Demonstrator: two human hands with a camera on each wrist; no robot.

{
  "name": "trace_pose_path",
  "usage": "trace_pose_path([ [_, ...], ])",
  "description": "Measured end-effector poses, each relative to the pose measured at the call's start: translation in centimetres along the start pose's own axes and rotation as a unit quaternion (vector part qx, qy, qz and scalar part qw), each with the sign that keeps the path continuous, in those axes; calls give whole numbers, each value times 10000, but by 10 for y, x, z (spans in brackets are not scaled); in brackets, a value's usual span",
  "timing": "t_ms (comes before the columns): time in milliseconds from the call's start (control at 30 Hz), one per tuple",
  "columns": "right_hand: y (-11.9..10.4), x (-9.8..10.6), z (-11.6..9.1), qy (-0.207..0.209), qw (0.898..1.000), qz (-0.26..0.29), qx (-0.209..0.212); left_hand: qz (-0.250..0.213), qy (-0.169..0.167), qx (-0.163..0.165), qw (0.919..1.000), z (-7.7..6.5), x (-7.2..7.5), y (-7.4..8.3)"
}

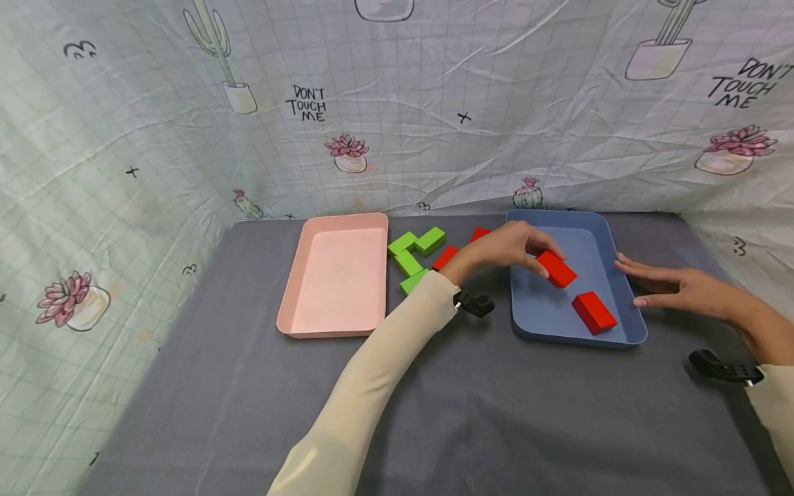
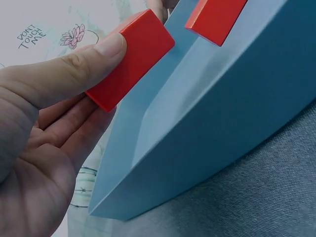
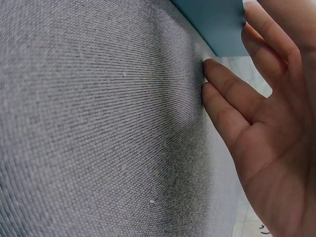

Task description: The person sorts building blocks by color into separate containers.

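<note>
Over the blue tray (image 1: 540,324), my left hand (image 1: 511,244) pinches a red block (image 1: 557,269) between thumb and fingers. The left wrist view shows that block (image 2: 133,59) tilted, with the thumb on its near face. A second red block (image 1: 593,313) lies inside the tray toward its front right. At the tray's right side is my right hand (image 1: 679,286), its fingers extended and fingertips right at the rim. In the right wrist view, two fingertips of the right hand (image 3: 266,123) meet the grey cloth and the others reach the tray wall (image 3: 217,24).
A pink tray (image 1: 335,275) stands left of centre. Between the trays lie several green blocks (image 1: 431,240) and two more red blocks (image 1: 445,257), partly behind my left forearm. A patterned cloth (image 1: 403,103) hangs behind the grey tabletop (image 1: 236,386).
</note>
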State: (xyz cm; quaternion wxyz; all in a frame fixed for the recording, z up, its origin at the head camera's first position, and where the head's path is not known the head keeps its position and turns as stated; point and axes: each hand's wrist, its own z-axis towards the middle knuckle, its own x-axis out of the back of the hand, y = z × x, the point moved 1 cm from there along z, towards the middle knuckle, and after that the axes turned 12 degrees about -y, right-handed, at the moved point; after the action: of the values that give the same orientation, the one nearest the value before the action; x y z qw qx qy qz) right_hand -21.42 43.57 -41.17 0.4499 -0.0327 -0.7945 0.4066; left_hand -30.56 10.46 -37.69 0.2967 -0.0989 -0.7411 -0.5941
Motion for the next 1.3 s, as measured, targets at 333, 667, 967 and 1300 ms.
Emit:
trace_pose_path([
  [333,2,1,1,-37,9999,40,120,295,-88,239,9992,16,8,5],
  [667,4,1,1,-71,9999,110,95,312,-243,264,9989,31,6,7],
  [967,4,-1,-1,-79,9999,65,30,465,-359,277,9979,42,0,8],
  [1300,4,0,-1,-67,9999,-67,-122,408,-363,399,9977,52,-3,6],
])
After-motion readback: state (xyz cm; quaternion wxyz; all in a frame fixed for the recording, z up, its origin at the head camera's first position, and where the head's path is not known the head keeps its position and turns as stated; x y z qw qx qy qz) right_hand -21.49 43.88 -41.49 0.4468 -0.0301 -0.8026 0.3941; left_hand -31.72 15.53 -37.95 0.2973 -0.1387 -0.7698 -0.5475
